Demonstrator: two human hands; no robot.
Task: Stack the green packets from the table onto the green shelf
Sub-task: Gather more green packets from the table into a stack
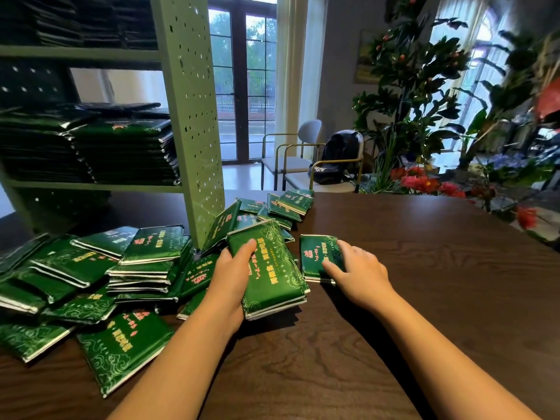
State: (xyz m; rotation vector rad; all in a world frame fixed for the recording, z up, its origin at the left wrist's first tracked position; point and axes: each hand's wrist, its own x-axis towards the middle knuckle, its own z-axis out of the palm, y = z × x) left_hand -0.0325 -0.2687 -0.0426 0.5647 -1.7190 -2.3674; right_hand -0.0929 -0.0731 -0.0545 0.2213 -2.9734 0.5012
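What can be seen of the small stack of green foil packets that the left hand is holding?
The small stack of glossy green foil packets seems to hold two or three packets; silvery edges show at its near end. The top face bears pale cloud-like lines and red and yellow print. It lies lengthwise away from the person, at the right side of the heap on the dark brown wooden table. The left hand grips its left edge, thumb on top.
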